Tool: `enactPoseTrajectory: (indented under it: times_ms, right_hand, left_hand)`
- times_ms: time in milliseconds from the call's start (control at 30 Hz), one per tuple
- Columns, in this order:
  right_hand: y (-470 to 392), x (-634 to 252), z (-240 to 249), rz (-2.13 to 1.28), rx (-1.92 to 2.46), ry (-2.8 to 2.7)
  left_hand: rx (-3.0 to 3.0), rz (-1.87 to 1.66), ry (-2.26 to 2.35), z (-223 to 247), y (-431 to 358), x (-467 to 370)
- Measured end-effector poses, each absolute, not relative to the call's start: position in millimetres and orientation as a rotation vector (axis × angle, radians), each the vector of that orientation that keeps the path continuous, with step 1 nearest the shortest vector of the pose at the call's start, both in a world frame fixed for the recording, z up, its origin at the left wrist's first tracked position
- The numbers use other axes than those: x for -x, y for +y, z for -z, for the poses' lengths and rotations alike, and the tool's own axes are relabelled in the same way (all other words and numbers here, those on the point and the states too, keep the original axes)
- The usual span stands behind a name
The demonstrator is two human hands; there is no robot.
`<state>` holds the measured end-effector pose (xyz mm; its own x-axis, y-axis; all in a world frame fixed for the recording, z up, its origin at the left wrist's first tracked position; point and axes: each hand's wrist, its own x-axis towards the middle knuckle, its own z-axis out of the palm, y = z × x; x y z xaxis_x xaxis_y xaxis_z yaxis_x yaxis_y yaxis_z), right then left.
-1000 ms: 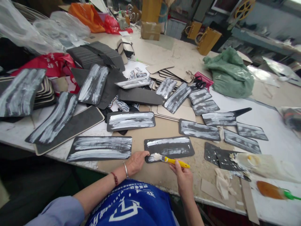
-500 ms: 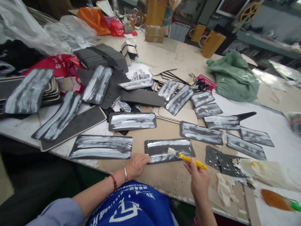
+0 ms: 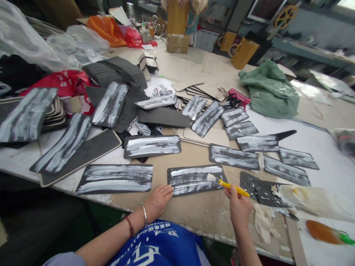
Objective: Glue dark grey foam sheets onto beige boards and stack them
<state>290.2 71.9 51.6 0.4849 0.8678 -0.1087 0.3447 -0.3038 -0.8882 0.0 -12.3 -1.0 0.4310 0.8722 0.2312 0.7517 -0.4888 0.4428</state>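
Observation:
My right hand (image 3: 240, 207) is closed round the yellow handle of a paintbrush (image 3: 234, 188). Its white-coated bristles rest on the right part of a dark rectangular panel (image 3: 191, 180), which carries white streaks along its length. At that panel's lower left corner lies my left hand (image 3: 159, 200), palm down, fingers stretched out and touching the edge. Left of it is another streaked panel (image 3: 118, 178), and a further streaked panel (image 3: 152, 146) lies behind. White-spotted dark scraps (image 3: 266, 190) sit right of the brush, beside a whitish container (image 3: 303, 195) lying on its side.
Several more streaked panels spread across the table, such as one at the right (image 3: 234, 157). A stack of dark boards (image 3: 111, 72), a green bag (image 3: 270, 90) and a red bag (image 3: 62, 83) stand behind. An amber bottle (image 3: 323, 232) lies at the right front.
The brush has moved right along the panel, and more white streaks cover its middle. My left hand stays at the panel's corner. The whole view has shifted slightly.

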Motion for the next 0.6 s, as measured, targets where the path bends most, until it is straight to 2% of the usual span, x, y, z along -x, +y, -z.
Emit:
enactPoseTrajectory:
  times_ms: [200,433,600]
  right_hand:
    - [72.2,-332.8,-64.1,-0.220,2.002,-1.405]
    - [26.8,-289.5,-63.7,-0.439,1.641,-1.792]
    - [54.1,-295.7,-69.9,-0.331,1.641,-1.717]
  left_hand:
    - [-2.395,-0.674,1.486,-1.6,-10.6,-7.7]
    - [-2.391,-0.666,1.536,-2.0,-12.1,-10.1]
    - [-2.430,-0.690,1.532,-5.9,-11.6,-10.6]
